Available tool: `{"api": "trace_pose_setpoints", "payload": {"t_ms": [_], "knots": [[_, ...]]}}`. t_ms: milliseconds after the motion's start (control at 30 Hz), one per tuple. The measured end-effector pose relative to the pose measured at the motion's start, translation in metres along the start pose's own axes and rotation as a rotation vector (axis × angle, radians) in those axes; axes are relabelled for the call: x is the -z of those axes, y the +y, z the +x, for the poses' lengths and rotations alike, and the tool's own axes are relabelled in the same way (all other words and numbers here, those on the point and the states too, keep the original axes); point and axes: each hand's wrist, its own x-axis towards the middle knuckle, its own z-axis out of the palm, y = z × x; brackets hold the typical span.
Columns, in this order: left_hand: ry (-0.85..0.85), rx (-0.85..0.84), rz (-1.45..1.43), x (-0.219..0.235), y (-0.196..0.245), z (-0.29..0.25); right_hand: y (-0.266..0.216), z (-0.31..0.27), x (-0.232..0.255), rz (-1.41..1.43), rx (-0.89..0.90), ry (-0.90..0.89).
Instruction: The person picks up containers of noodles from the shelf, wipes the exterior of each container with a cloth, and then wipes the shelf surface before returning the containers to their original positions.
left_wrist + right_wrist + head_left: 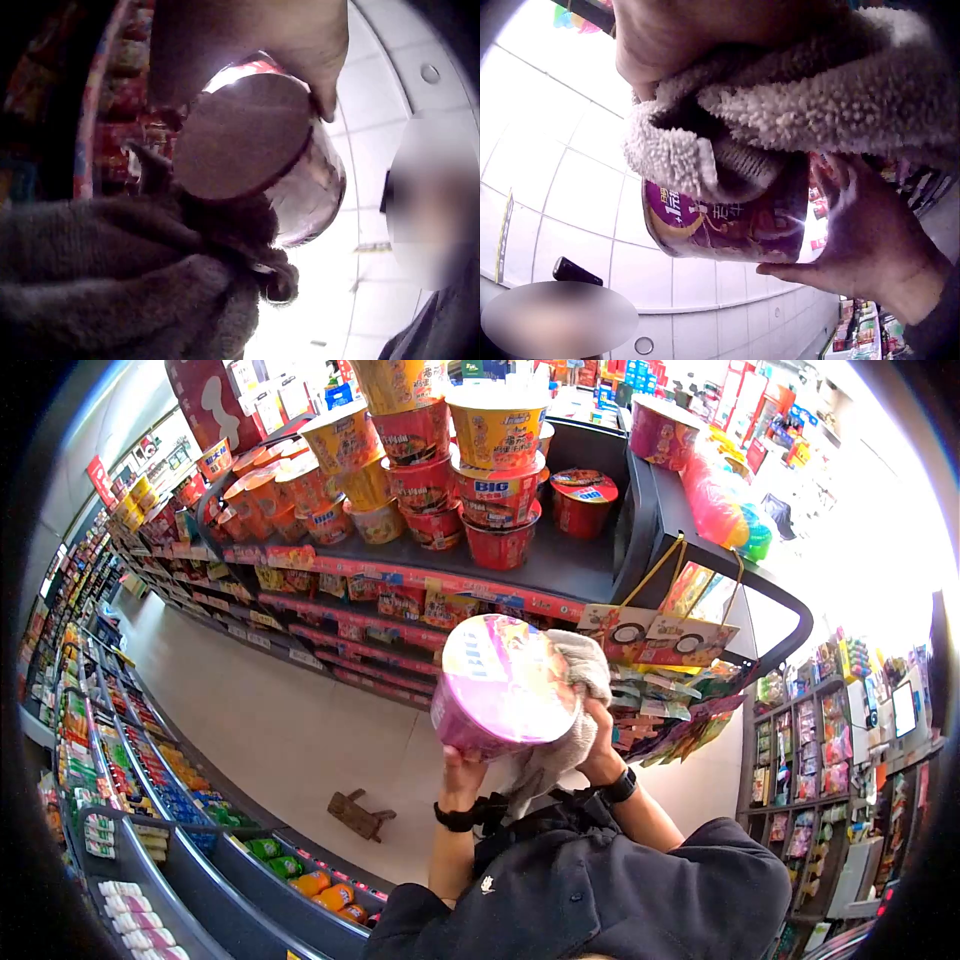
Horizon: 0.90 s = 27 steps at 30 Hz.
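A purple instant noodle tub (505, 685) is held up in front of the chest, its printed lid tilted toward the head camera. My left hand (463, 772) grips it from below; in the left wrist view the thumb and fingers of the left hand (307, 37) span its base end. A grey-beige terry towel (588, 665) is bunched in my right hand (600, 748), draped along the tub's right side. The right wrist view shows the towel (832, 109) lying over the tub's purple wall (727, 225), with most of the right fingers hidden behind the cloth.
Stacked noodle tubs (420, 490) stand on the dark shelf (590, 560) ahead, near a lone red tub (583, 500). Gift boxes (660, 630) hang at the shelf's end. A small wooden stool (360, 815) sits on the floor. Bottles (310, 885) fill the rack at left.
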Motion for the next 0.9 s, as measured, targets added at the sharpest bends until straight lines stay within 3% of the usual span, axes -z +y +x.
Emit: {"api": "trace_pose_setpoints", "payload": {"t_ms": [167, 233, 300, 333, 367, 433, 500, 567, 600, 633, 700, 733, 767, 833, 900], "knots": [[0.18, -0.009, -0.317, -0.025, 0.006, -0.003, 0.003, 0.006, 0.002, -0.143, 0.1, 0.032], [0.265, -0.056, -0.391, -0.018, 0.01, -0.01, -0.019, 0.001, 0.0, -0.191, 0.185, -0.066], [0.094, -0.12, -0.18, 0.001, 0.011, -0.013, -0.043, -0.004, 0.007, -0.248, 0.011, -0.132], [0.063, -0.205, 0.012, -0.012, 0.016, -0.009, -0.036, 0.017, 0.034, -0.484, 0.076, -0.32], [0.044, -0.214, 0.254, -0.03, 0.016, -0.007, -0.031, 0.031, 0.08, -0.584, -0.065, -0.374], [0.065, -0.09, 0.093, -0.056, 0.028, -0.014, -0.033, -0.002, -0.021, -0.95, 0.283, -0.536], [0.019, -0.119, 0.13, -0.046, 0.029, -0.015, -0.032, -0.007, -0.037, -0.865, 0.264, -0.558], [-0.018, -0.136, 0.167, -0.045, 0.028, -0.023, -0.031, -0.014, -0.057, -0.831, 0.143, -0.358], [-0.021, -0.265, 0.269, -0.051, 0.026, -0.022, -0.025, -0.004, -0.047, -1.008, 0.401, -0.393], [-0.026, -0.394, 0.371, -0.054, 0.025, -0.02, -0.018, 0.001, -0.04, -1.205, 0.515, -0.384], [-0.032, -0.795, 0.906, -0.051, 0.027, -0.011, -0.014, -0.001, -0.043, -0.555, -0.027, -0.147], [-0.072, -0.945, 1.175, -0.058, 0.04, -0.01, -0.012, -0.002, -0.056, -0.588, -0.069, -0.074], [-0.158, -1.012, 1.168, -0.056, 0.043, -0.005, -0.005, 0.006, -0.04, -0.625, 0.076, -0.344], [-0.207, -0.994, 1.169, -0.045, 0.053, 0.003, 0.006, 0.015, -0.02, 0.12, -0.286, -0.267], [-0.111, -0.843, 1.135, -0.037, 0.054, -0.001, -0.001, -0.003, -0.039, -0.292, -0.186, -0.09]]}}
